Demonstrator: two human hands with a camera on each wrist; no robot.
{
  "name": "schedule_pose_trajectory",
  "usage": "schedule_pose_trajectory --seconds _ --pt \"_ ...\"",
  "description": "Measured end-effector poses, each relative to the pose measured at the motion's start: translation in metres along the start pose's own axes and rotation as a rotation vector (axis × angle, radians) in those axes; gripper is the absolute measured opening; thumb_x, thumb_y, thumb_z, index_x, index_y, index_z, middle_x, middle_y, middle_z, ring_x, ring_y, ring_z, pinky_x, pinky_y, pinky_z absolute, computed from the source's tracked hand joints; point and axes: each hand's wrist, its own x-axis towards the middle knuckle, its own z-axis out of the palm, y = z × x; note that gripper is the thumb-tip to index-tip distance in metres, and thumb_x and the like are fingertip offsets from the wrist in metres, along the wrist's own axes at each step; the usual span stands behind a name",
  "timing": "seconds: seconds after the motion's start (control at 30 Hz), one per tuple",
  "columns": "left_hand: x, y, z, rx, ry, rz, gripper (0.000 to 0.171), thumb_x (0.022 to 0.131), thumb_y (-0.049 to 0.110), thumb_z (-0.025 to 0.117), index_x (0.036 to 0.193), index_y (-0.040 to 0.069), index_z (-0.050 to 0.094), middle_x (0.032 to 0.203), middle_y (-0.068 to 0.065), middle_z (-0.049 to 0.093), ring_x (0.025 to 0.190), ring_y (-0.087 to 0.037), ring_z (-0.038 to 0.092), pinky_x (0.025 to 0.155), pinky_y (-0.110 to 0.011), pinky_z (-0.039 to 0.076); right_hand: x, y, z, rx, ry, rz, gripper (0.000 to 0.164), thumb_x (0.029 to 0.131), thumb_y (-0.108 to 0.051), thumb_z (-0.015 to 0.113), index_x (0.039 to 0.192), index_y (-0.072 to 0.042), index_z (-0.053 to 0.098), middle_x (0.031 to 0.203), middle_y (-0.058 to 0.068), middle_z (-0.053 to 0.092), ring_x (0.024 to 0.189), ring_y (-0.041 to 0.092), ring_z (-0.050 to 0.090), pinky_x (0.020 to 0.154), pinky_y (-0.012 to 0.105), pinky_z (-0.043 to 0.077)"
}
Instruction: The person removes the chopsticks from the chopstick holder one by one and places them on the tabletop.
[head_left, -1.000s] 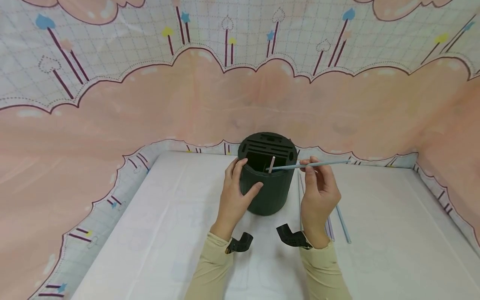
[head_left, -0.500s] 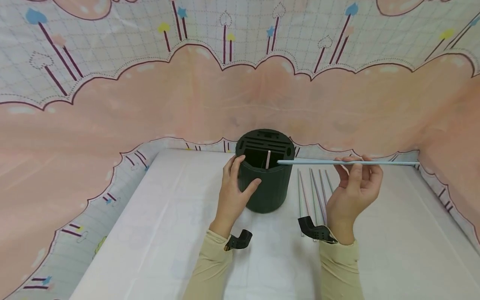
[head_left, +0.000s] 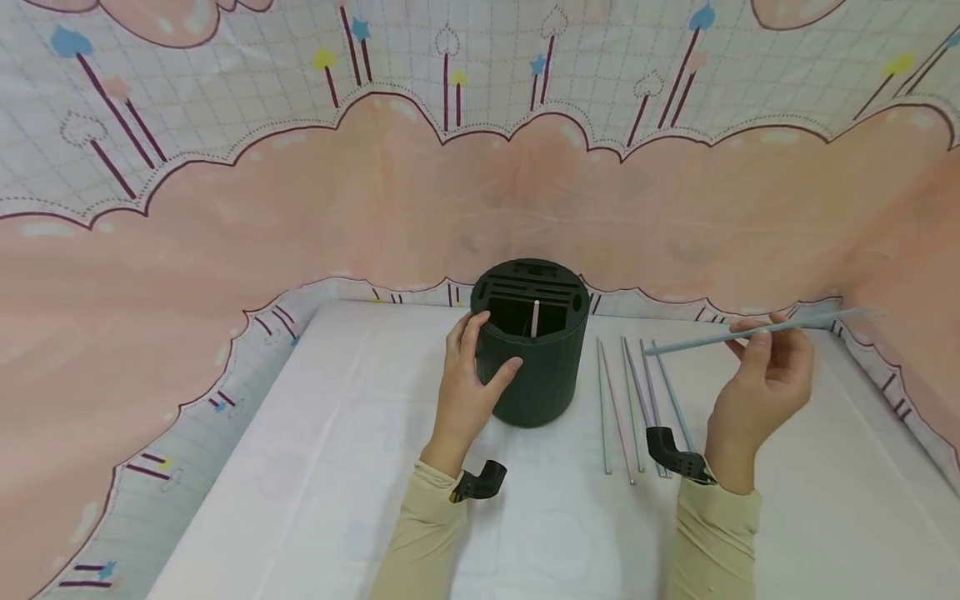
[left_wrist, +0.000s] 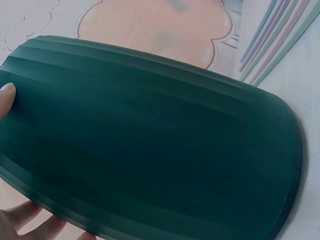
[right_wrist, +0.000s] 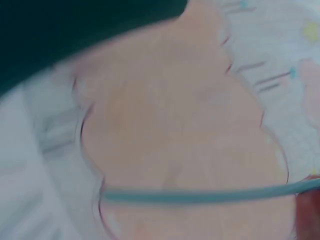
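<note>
A dark green ridged round utensil holder (head_left: 536,383) stands upright, its top cut with slots and one large opening. My left hand (head_left: 465,375) grips its left side, fingers at the rim and thumb across the front. The left wrist view is mostly the holder's wall (left_wrist: 150,130), with a thumb tip (left_wrist: 6,100) on it. To the right, my right hand (head_left: 765,383) pinches a thin light blue chopstick (head_left: 693,342) in the air, roughly level, apart from the holder. In the right wrist view this chopstick (right_wrist: 200,196) crosses low, blurred. A pale pink chopstick (head_left: 536,318) sticks up from the opening.
Several pastel chopsticks (head_left: 617,408) in green, pink, purple and blue lie side by side on the white table (head_left: 360,400), between the holder and my right forearm. A peach printed cloth (head_left: 360,200) hangs behind and along the sides.
The blue chopstick, its end at the holder's opening at first, has come away rightward with my right hand. More table chopsticks show now. My left hand keeps its grip on the holder.
</note>
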Motion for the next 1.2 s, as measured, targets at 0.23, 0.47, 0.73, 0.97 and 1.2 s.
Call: schedule_pose_trajectory --seconds 0.23,0.47,0.73,0.97,1.2 --pt "-0.003 0.000 0.002 -0.004 -0.001 -0.005 0.065 0.080 0.055 0.055 0.135 0.042 0.023 0.144 0.006 0.015 0.124 -0.019 0.033 0.091 -0.047 0.037 0.005 0.027 -0.026 -0.707 -0.122 0.025 0.023 0.091 -0.019 0.049 0.108 -0.012 0.063 0.091 0.001 0.065 0.083 0.002 0.052 0.066 0.014 0.040" --pt "-0.002 -0.001 0.003 0.000 0.002 0.001 0.065 0.080 0.054 0.055 0.136 0.041 0.023 0.143 0.006 0.015 0.124 -0.019 0.031 0.091 -0.048 0.036 0.008 0.039 -0.040 -0.835 -0.106 0.052 0.025 0.091 -0.021 0.050 0.111 -0.011 0.062 0.094 0.007 0.064 0.085 0.008 0.052 0.067 0.015 0.035" --pt "-0.003 -0.001 0.005 0.002 0.001 -0.004 0.065 0.080 0.054 0.055 0.135 0.042 0.023 0.143 0.006 0.016 0.123 -0.019 0.033 0.090 -0.046 0.038 0.007 0.062 -0.053 -0.902 -0.155 0.176 0.027 0.089 -0.017 0.051 0.114 -0.009 0.059 0.098 0.010 0.063 0.088 0.017 0.055 0.064 0.020 0.032" --pt "-0.001 0.001 0.005 0.011 0.004 -0.001 0.066 0.080 0.054 0.056 0.136 0.040 0.023 0.143 0.005 0.016 0.123 -0.019 0.033 0.091 -0.043 0.038 0.003 0.079 -0.062 -0.959 -0.274 0.272 0.031 0.090 -0.015 0.048 0.118 -0.004 0.056 0.102 0.017 0.061 0.092 0.030 0.054 0.071 0.041 0.037" --pt "0.000 0.001 0.005 0.001 0.006 -0.002 0.066 0.080 0.053 0.056 0.136 0.039 0.024 0.143 0.006 0.016 0.124 -0.018 0.032 0.092 -0.043 0.037 0.005 0.083 -0.072 -1.084 -0.463 0.389 0.036 0.091 -0.016 0.045 0.124 -0.002 0.050 0.106 0.019 0.059 0.092 0.035 0.052 0.069 0.043 0.037"
